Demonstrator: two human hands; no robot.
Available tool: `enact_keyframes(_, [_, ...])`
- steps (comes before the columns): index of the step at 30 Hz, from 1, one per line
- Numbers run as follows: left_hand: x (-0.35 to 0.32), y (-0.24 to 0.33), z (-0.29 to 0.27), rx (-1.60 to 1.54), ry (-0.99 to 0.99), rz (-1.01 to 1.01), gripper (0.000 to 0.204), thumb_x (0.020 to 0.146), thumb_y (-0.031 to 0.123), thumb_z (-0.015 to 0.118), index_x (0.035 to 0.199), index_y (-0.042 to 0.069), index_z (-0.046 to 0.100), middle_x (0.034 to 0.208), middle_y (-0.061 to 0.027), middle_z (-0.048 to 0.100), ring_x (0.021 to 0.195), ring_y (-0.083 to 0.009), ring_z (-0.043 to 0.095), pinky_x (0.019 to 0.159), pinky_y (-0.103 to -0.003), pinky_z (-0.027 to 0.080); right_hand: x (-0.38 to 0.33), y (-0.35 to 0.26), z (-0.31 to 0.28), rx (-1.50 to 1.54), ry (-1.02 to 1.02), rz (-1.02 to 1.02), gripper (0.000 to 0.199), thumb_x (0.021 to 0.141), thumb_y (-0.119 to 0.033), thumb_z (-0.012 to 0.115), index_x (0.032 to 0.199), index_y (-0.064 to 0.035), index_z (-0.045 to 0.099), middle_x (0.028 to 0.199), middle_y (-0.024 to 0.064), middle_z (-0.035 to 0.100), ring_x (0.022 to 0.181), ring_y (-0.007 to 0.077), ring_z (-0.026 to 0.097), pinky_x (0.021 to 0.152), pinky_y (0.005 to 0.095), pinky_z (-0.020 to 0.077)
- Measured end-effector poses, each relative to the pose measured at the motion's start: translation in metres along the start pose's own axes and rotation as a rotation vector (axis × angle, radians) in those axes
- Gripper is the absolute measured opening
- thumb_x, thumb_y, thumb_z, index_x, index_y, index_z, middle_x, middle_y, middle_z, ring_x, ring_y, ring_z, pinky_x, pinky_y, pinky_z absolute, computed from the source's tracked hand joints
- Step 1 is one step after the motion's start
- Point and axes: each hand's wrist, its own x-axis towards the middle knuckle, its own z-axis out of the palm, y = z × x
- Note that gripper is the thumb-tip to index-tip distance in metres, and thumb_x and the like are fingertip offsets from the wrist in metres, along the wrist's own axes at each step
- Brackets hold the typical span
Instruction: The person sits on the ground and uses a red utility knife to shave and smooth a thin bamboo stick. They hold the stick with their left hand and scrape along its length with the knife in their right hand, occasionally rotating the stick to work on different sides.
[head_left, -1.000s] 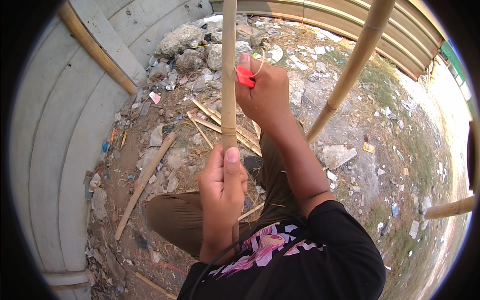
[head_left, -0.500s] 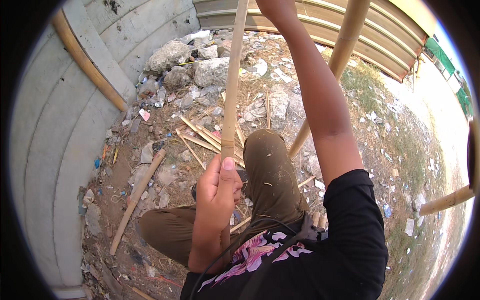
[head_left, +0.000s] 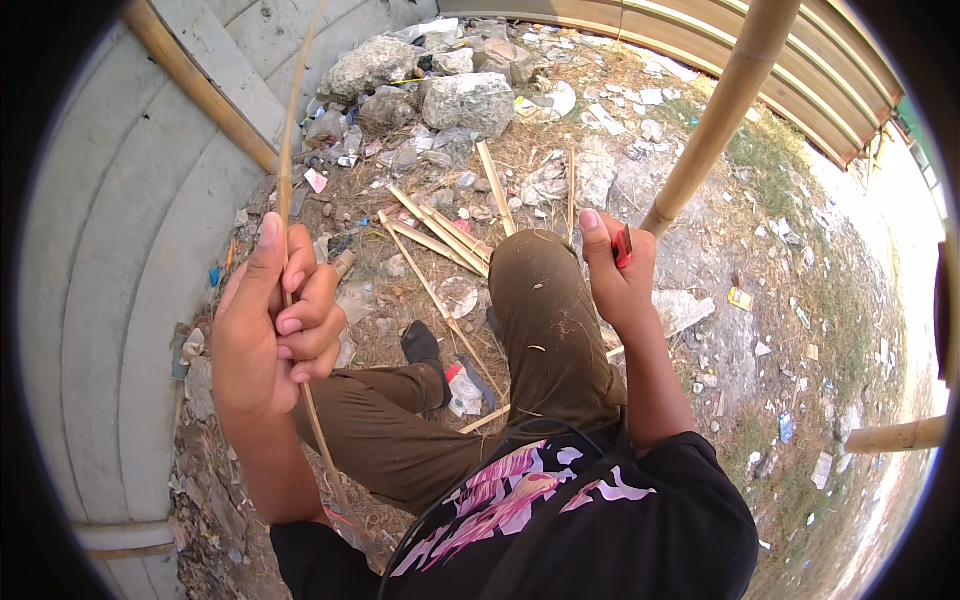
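My left hand point(head_left: 268, 320) is closed around a thin bamboo strip point(head_left: 289, 140) that rises to the top of the view and runs down past my wrist toward the ground. My right hand point(head_left: 615, 272) is held above my right knee point(head_left: 540, 275) and grips a small red-handled cutter point(head_left: 623, 245), thumb pointing up. The two hands are well apart, one on each side of my raised knee. I wear olive trousers and a black shirt with a pink print.
A thick bamboo pole point(head_left: 720, 110) leans past my right hand; another pole point(head_left: 895, 436) enters from the right. Cut bamboo pieces point(head_left: 440, 235), rocks point(head_left: 470, 98) and litter cover the ground. A grey concrete wall point(head_left: 110, 230) curves on the left, a metal fence point(head_left: 800, 60) behind.
My right hand came down from high on the strip to beside my knee, still with the red cutter. My left hand moved left with the bamboo, which now looks much thinner.
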Motion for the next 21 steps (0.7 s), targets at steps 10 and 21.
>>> enact_keyframes(10, [-0.038,-0.186,-0.025,0.002,0.01,-0.531,0.046,0.11,0.05,0.042,0.081,0.014,0.038,0.066,0.0039,0.036,0.047,-0.0036,0.032,0.039,-0.02,0.027,-0.076,0.018,-0.016,-0.493,-0.265,0.02,0.037,0.098,-0.027,0.064,0.068,-0.0074,0.056,0.059,0.0147,0.058,0.054,0.036,0.062,0.051,0.0477,0.0448])
enact_keyframes(21, [-0.01,-0.2,0.005,-0.231,-0.17,-0.491,0.039,0.112,0.043,0.04,0.091,0.011,0.045,0.067,0.0043,0.035,0.048,-0.003,0.031,0.038,-0.02,0.025,-0.066,0.017,-0.004,-0.68,-0.189,0.006,0.031,0.097,-0.03,0.065,0.076,-0.0079,0.059,0.067,0.0145,0.065,0.058,0.0374,0.065,0.053,0.0475,0.0495])
